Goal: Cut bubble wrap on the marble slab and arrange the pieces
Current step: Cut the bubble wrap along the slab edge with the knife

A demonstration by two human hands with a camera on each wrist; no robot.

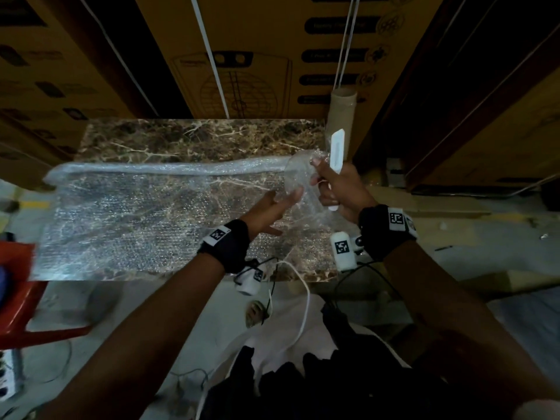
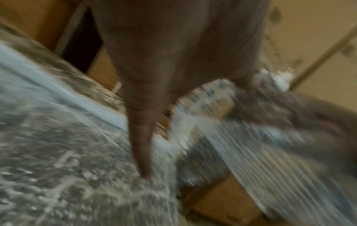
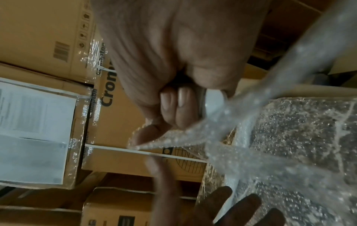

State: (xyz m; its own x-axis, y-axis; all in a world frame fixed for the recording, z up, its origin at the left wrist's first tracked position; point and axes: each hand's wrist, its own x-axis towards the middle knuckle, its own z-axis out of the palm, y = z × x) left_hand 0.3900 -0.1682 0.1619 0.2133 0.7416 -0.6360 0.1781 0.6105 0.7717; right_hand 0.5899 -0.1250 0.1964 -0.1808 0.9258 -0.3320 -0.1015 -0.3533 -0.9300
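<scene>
A clear bubble wrap sheet [image 1: 136,219] lies spread over the brown marble slab [image 1: 197,137], its far edge rolled up. My right hand [image 1: 330,183] grips a white cutter [image 1: 337,150], tip pointing up, and also pinches the lifted right corner of the wrap. In the right wrist view the curled fingers [image 3: 179,105] close round the cutter [image 3: 212,97], with the bubble wrap [image 3: 289,137] hanging from them. My left hand [image 1: 272,207] is open, its straight fingers reaching against the raised wrap just left of the right hand. The left wrist view is blurred; its thumb [image 2: 142,152] hovers over bubble wrap [image 2: 58,168].
Stacked cardboard boxes [image 1: 257,56] stand right behind the slab. A cardboard tube [image 1: 344,116] stands upright at the slab's far right corner. A red plastic seat [image 1: 18,298] is at the left. A white cable [image 1: 304,301] hangs near the front edge.
</scene>
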